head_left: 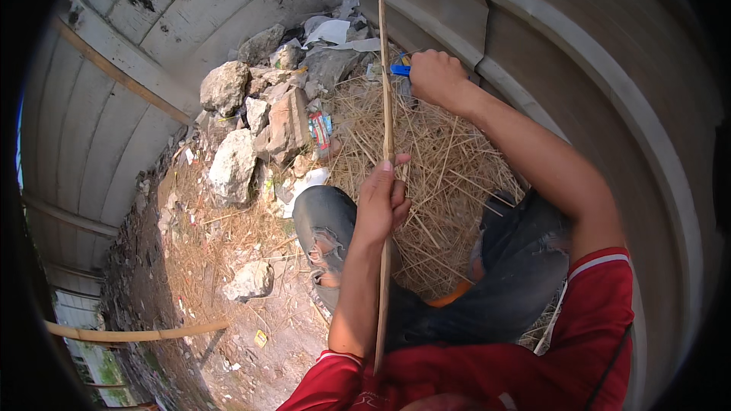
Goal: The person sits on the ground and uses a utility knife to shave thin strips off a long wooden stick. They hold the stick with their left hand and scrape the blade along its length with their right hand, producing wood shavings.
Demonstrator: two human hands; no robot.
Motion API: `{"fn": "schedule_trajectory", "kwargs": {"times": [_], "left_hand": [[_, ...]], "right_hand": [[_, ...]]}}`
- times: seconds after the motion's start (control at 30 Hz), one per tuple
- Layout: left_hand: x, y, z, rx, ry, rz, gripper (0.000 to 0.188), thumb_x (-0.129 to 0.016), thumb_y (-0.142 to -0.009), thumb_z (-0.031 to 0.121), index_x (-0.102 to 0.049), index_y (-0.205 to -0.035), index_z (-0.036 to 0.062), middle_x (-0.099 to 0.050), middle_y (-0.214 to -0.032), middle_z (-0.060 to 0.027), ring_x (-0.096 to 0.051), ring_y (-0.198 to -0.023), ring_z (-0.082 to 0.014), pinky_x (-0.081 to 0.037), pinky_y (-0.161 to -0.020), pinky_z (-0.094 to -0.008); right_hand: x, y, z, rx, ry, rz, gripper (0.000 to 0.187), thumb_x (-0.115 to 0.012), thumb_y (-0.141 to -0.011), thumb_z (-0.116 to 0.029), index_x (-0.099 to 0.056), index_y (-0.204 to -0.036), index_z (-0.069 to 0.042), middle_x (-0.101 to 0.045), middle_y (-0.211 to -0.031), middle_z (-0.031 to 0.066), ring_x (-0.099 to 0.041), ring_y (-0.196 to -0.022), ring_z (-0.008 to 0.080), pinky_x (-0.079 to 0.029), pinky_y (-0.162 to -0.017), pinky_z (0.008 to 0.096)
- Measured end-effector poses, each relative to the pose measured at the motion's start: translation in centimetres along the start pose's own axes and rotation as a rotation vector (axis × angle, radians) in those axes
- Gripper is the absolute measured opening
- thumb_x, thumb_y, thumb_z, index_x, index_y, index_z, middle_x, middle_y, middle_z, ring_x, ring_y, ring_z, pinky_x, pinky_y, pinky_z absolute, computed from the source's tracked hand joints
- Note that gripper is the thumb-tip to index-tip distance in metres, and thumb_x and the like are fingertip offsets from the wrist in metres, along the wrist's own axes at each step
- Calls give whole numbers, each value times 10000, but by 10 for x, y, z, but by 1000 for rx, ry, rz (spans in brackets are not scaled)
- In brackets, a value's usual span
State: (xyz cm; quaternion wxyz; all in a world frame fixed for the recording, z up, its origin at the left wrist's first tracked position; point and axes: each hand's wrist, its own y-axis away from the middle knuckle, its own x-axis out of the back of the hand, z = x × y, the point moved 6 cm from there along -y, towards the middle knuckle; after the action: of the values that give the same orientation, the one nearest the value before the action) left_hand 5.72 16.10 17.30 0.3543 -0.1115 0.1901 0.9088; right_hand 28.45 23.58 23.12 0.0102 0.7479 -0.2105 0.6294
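A long, narrow bamboo strip runs nearly upright through the middle of the view, from the far rubbish down to my chest. My left hand is closed around its middle, thumb lying along it and one fingertip showing past its right side. Near the strip's far end, my right hand is closed on a small blue-handled tool. The tool's blue part reaches toward the strip's right edge. Its blade or working end is too small to make out, and so is whether it touches the strip.
Thin straw-coloured shavings cover the ground between my bent knees. Rough stones are piled to the left, with plastic scraps behind. Corrugated sheeting rises close on the right; a panel wall stands at left. A pole juts in lower left.
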Motion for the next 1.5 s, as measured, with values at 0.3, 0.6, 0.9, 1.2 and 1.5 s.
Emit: {"fn": "schedule_trajectory", "kwargs": {"times": [0.3, 0.6, 0.9, 1.2, 1.5], "left_hand": [[-16, 70, -68, 186, 129, -133, 517, -405, -1095, 402, -467, -1412, -1, -262, -540, 72, -208, -385, -42, -205, -367, -214], [-11, 50, -40, 110, 212, -77, 495, -405, -1098, 362, -454, -1407, -22, -274, -528, 63, -222, -359, -42, -213, -346, -200], [14, 19, -16, 7, 156, -23, 514, -438, -1083, 403, -485, -1407, 6, -291, -533, 77, -249, -359, -39, -205, -343, -205], [28, 21, -25, -76, -78, 95, 408, -398, -1105, 351, -532, -1337, 43, -302, -559, 93, -263, -427, -27, -212, -406, -219], [-47, 117, -64, 79, -113, -193, 391, -389, -1106, 251, -491, -1406, 21, -327, -605, 81, -312, -487, -22, -268, -465, -212]], "right_hand": [[4, -2, 148, -291, 16, 23, 260, -631, -819, -117, -720, -1012, 33, -718, -1013, 246, -706, -990, 413, -572, -846, 509], [21, 18, 39, -17, -185, 4, 170, -650, -738, -118, -719, -800, 24, -705, -854, 253, -701, -853, 442, -567, -776, 513], [5, 81, -50, 262, -73, -235, 216, -682, -745, -163, -704, -831, 34, -696, -868, 263, -698, -871, 457, -568, -787, 519], [-13, 58, -52, 255, 45, -157, 224, -577, -843, -137, -721, -932, 9, -713, -941, 232, -717, -915, 411, -579, -781, 502], [10, -22, 179, -461, 179, 0, 272, -594, -901, -174, -742, -1060, -11, -726, -1122, 192, -706, -1046, 380, -567, -894, 476]]}}
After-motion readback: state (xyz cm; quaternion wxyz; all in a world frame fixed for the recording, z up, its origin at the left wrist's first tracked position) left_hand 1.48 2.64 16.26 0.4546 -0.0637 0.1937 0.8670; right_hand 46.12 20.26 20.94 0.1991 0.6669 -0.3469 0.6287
